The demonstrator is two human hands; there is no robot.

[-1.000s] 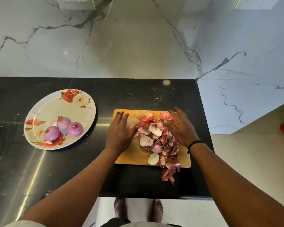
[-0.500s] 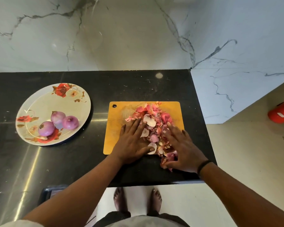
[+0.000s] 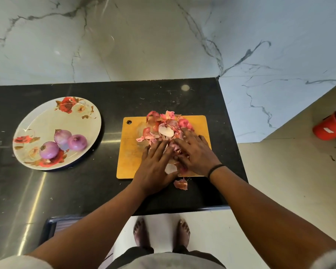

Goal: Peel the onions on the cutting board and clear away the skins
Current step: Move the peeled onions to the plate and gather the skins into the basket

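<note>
My left fingers (image 3: 159,147): stretched nearly straight and lying flat, tips pressed into the near side of the skin pile; they grip nothing.
My right fingers (image 3: 184,143): also straight and spread, laid palm-down over the right part of the pile, tips angled toward my left ones; nothing is pinched between them.
My left hand (image 3: 155,167): palm down across the board's near edge, wrist over the dark counter.
My right hand (image 3: 197,156): flat on the board's near right part, just beside my left hand, a black band (image 3: 215,168) round its wrist.
Onion skins (image 3: 166,127): a loose pink and white heap running from under both sets of fingertips away to the board's far edge; one pale piece shows in the gap between my palms.
Stray skin (image 3: 180,184): off the board, on the counter just behind my hands.
Cutting board (image 3: 132,150): yellow-orange, under both hands, bare to the left of my left fingers, with a hole in its far left corner.
Peeled onions (image 3: 63,143): three, purple, touching one another, well off to the left of my left hand.
Flowered plate (image 3: 47,117): holds those onions, apart from the board.
Counter (image 3: 85,191): black, glossy, under everything.
Red container (image 3: 330,127): on the floor far to the right of my right hand.
</note>
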